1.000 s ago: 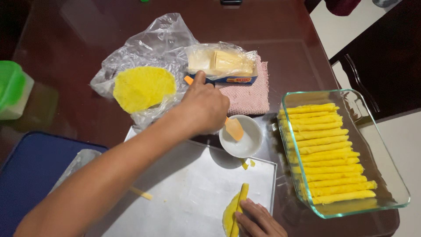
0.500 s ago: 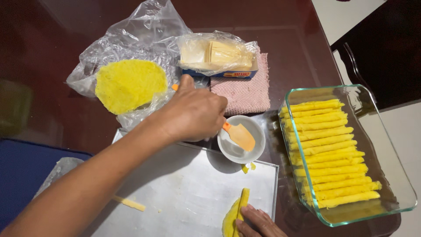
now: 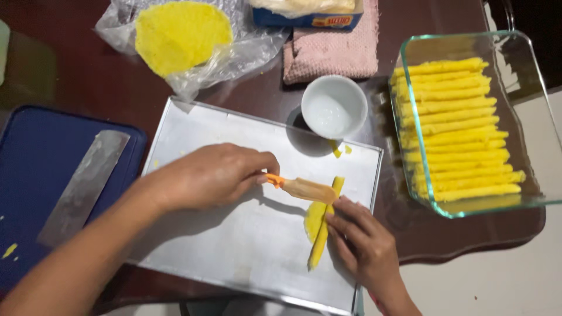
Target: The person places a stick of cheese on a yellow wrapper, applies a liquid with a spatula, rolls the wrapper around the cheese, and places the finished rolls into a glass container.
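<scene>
My left hand (image 3: 211, 175) grips a small orange spatula (image 3: 304, 188) by its handle, its blade lying over a partly rolled yellow dough strip (image 3: 321, 225) on the metal baking tray (image 3: 234, 251). My right hand (image 3: 363, 246) rests its fingers on the right side of that rolled dough, pressing it to the tray. A small white bowl (image 3: 334, 106) with a little clear liquid stands just beyond the tray's far edge.
A glass dish (image 3: 527, 105) at the right holds several finished yellow rolls (image 3: 453, 129). A flat yellow dough round (image 3: 181, 35) lies on a plastic bag. A pink cloth (image 3: 333, 55) and a blue box sit at the back. A blue board (image 3: 35, 164) with a metal blade (image 3: 82, 187) lies left.
My left hand has brought the spatula from the white bowl down to the rolled dough on the tray. The view has tilted down toward the tray.
</scene>
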